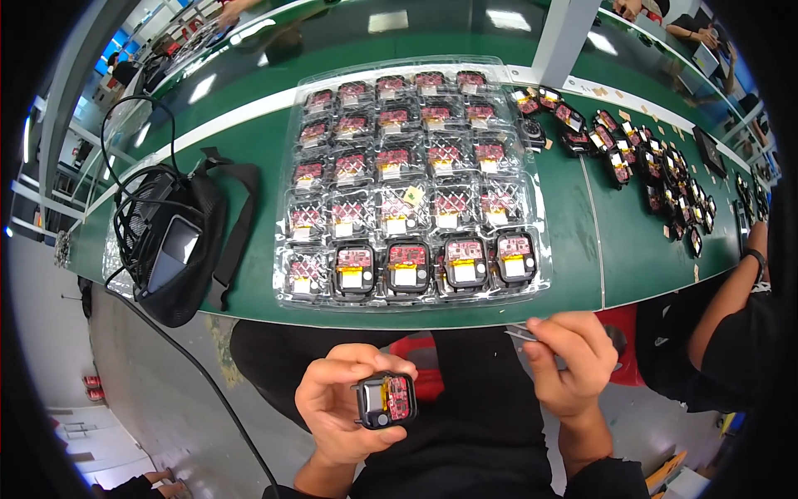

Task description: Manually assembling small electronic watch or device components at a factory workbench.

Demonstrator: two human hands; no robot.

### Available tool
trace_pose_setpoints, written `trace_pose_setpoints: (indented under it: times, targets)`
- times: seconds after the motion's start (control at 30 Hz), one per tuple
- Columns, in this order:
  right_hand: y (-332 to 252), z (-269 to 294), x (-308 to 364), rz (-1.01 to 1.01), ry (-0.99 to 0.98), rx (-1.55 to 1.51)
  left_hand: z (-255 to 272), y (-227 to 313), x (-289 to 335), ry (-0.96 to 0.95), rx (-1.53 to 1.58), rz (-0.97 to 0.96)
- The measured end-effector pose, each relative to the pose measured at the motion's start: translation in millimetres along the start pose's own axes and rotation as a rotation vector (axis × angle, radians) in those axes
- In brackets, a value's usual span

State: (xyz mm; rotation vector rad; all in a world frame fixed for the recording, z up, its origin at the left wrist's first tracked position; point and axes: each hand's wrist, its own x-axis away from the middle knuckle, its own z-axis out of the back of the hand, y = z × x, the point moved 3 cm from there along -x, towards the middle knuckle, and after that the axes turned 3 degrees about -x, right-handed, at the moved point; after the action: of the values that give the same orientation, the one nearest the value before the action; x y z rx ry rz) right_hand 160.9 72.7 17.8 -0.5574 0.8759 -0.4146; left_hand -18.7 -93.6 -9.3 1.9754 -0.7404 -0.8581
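My left hand point(339, 401) holds a small black square housing point(385, 400) with a red circuit board and a yellow part inside, open face up, above my lap. My right hand point(568, 363) is closed on thin metal tweezers point(522, 333), whose tips point left, a short way to the right of the housing. Just beyond both hands, on the green table point(249, 283), lies a clear plastic tray point(411, 183) with rows of pockets. Several pockets in its near row hold the same black housings point(406, 266).
A black mesh bag point(170, 241) with a cable and a dark device lies on the table's left. More black housings point(657, 166) are scattered at the far right. Another person's arm point(731, 299) with a wrist strap rests at the right edge. A white post point(565, 37) stands behind.
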Motion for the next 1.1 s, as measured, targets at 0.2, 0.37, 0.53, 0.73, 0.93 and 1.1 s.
trace_pose_setpoints:
  times: [0.2,0.37,0.53,0.73,0.93,1.1]
  targets:
    - [14.7,10.9,-1.6,-0.106,0.099,0.059,13.3,11.8,-6.6,-0.041,-0.087,-0.074]
    - [13.2,11.9,-1.2,-0.123,0.090,0.018,13.1,10.2,-11.2,-0.031,0.002,-0.050]
    - [-5.0,-5.9,-3.4,-0.060,-0.028,-0.181,0.6,3.4,-6.8,-0.070,0.032,-0.010]
    - [-25.3,-25.0,-4.9,0.004,-0.124,-0.310,-7.6,-4.2,-1.6,-0.103,0.088,0.028]
    - [-28.6,-34.9,-0.4,0.061,-0.121,-0.372,-8.9,-6.2,0.1,-0.108,0.089,-0.023]
    - [-27.6,-37.6,2.1,0.086,-0.121,-0.366,-11.3,-6.2,1.5,-0.100,0.086,-0.036]
